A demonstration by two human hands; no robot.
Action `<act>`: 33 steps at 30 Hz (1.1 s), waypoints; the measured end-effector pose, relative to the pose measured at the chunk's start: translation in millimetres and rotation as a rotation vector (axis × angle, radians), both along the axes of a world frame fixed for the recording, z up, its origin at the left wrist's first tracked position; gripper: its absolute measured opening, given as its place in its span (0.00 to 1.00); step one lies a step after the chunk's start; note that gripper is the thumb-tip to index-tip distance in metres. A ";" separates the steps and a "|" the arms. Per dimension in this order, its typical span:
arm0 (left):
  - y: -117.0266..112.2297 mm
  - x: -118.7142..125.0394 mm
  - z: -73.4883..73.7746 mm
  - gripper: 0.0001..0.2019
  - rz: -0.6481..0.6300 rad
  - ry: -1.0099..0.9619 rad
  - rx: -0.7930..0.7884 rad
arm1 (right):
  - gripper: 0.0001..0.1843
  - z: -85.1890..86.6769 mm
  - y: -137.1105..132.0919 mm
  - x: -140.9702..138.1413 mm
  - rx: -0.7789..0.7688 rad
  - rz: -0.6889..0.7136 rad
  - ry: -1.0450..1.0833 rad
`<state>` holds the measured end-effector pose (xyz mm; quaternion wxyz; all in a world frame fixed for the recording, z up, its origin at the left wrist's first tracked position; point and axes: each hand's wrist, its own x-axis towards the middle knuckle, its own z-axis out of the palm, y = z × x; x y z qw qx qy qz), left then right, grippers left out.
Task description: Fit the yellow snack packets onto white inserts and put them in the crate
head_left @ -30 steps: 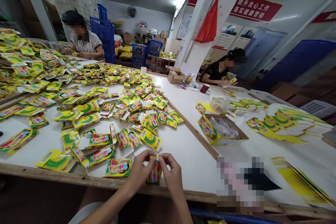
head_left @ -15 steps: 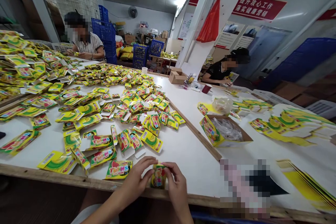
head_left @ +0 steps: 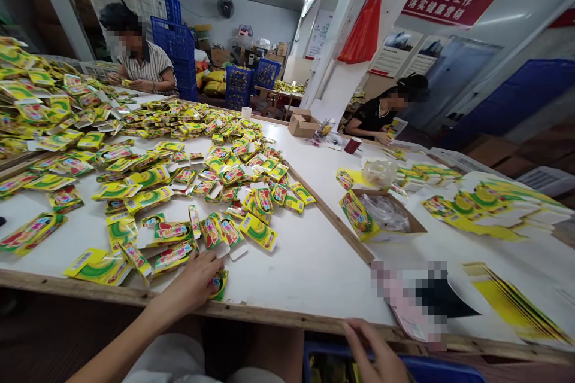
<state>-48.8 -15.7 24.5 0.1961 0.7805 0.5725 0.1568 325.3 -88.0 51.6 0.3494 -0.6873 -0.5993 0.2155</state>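
Observation:
My left hand lies at the near edge of the table, fingers curled over a small yellow-green printed carton; the hand hides most of it. Just below the table edge, my right hand is over a blue crate, its fingers stretched and apart, with nothing seen in them. Small cartons of the same print show inside the crate. Beside my left hand lie more cartons, among them a "TWINS" carton and a yellow one with a barcode.
Heaped cartons cover the table's left side. A wooden strip divides the tabletop. Right of it stand an open box with clear plastic bags and flat yellow card sheets. Two people sit across the table.
My hands have parted from the carton they held together. The left moved left onto another carton; the right moved right and down over the crate, and the first carton is gone from the table.

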 end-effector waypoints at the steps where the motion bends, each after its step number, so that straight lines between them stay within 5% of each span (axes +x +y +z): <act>1: 0.6 3.1 1.9 0.13 -0.007 0.015 0.002 | 0.14 -1.6 7.2 -25.2 0.021 0.030 0.066; 6: 1.2 8.8 6.9 0.13 0.003 -0.055 0.032 | 0.07 -21.4 56.2 -155.0 0.016 0.348 0.392; 10: -5.6 0.3 13.0 0.09 -0.009 -0.235 0.067 | 0.13 -35.7 82.3 -205.5 -0.106 0.600 0.526; 14: -18.5 -4.9 18.6 0.07 0.216 -0.427 0.294 | 0.07 -36.6 86.5 -185.8 -0.098 0.550 0.597; 18: -24.0 19.0 4.0 0.15 0.536 -0.690 0.376 | 0.15 -36.5 75.6 -154.7 -0.076 0.337 0.826; 24: -13.5 69.0 -16.3 0.20 0.301 -1.096 0.021 | 0.14 -40.1 61.3 -156.7 -0.006 0.320 0.777; 28: -12.4 69.1 -12.1 0.22 0.150 -1.071 -0.070 | 0.19 -38.8 64.0 -151.5 0.077 0.329 0.658; 33: -8.2 57.8 -7.2 0.13 0.036 -0.931 -0.117 | 0.11 -31.4 74.4 -145.8 0.055 0.429 0.561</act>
